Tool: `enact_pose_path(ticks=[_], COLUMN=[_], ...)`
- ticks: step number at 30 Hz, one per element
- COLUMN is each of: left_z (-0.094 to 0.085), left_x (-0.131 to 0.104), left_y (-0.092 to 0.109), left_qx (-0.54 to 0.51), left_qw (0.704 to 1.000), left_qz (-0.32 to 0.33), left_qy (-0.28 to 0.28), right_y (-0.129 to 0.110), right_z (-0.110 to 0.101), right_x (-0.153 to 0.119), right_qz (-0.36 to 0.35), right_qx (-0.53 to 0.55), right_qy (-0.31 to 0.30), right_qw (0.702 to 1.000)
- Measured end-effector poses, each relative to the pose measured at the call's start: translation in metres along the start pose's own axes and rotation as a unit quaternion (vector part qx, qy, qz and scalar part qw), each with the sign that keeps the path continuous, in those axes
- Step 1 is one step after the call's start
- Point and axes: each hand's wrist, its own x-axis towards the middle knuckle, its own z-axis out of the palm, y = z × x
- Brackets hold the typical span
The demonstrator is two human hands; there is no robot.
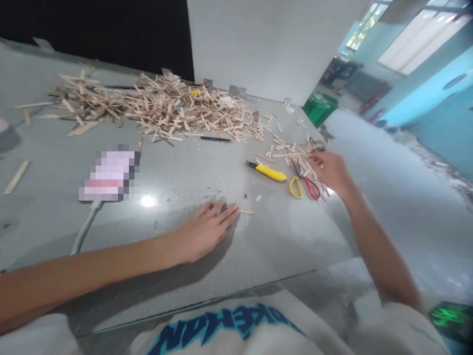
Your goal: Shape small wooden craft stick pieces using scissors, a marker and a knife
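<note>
My left hand [207, 229] lies low over the grey table with its fingers stretched out. Its fingertips touch one end of a short thin wooden stick [247, 212]. Farther right, my right hand [330, 170] reaches down to a small scatter of wooden sticks [291, 150], its fingers drawn together at the tips. Whether a stick is between them is too small to make out. Just left of that hand are scissors [303, 182] with one yellow and one red handle. A yellow utility knife [268, 171] lies beside the scissors.
A large heap of wooden sticks [185, 111] spreads along the back, with a black pen [216, 139] before it. A blurred-out phone-like device [109, 175] with a white cable [85, 227] lies left. A green bin [320, 108] stands beyond the table [177, 172].
</note>
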Motion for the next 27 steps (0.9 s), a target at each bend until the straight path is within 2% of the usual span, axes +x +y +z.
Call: enact_pose_path(ticks=[1, 4, 8, 10, 13, 16, 20, 24, 27], left_z=[0.001, -0.001, -0.01, -0.015, -0.022, -0.026, -0.022, -0.015, -0.012], left_x=[0.004, 0.007, -0.004, -0.011, -0.018, -0.02, -0.021, -0.024, -0.027], left_y=[0.001, 0.002, 0.005, 0.007, 0.009, 0.01, 0.009, 0.01, 0.01], left_qx=[0.012, 0.036, 0.085, 0.113, 0.142, 0.143, 0.13, 0.133, 0.136], left_qw=[1.0, 0.999, 0.991, 0.983, 0.969, 0.965, 0.966, 0.966, 0.968], left_qz=[0.001, -0.034, -0.102, -0.144, -0.201, -0.22, -0.221, -0.221, -0.213], left_qy=[0.005, 0.011, -0.014, -0.016, -0.019, -0.022, -0.011, 0.001, 0.011], right_y=[0.016, 0.037, 0.023, 0.013, 0.004, -0.008, -0.045, -0.098, -0.135], right_z=[0.0, 0.007, 0.029, 0.037, 0.043, 0.045, 0.056, 0.071, 0.073], right_x=[0.003, -0.006, -0.032, -0.035, -0.022, -0.003, 0.003, -0.018, -0.039], right_qz=[0.042, 0.06, 0.035, 0.019, 0.005, -0.011, -0.072, -0.126, -0.159], right_qx=[0.0, 0.001, 0.027, 0.036, 0.038, 0.044, 0.066, 0.063, 0.065], right_qy=[-0.026, -0.047, -0.072, -0.085, -0.095, -0.101, -0.122, -0.131, -0.148], right_qw=[0.999, 0.997, 0.996, 0.996, 0.995, 0.994, 0.988, 0.981, 0.974])
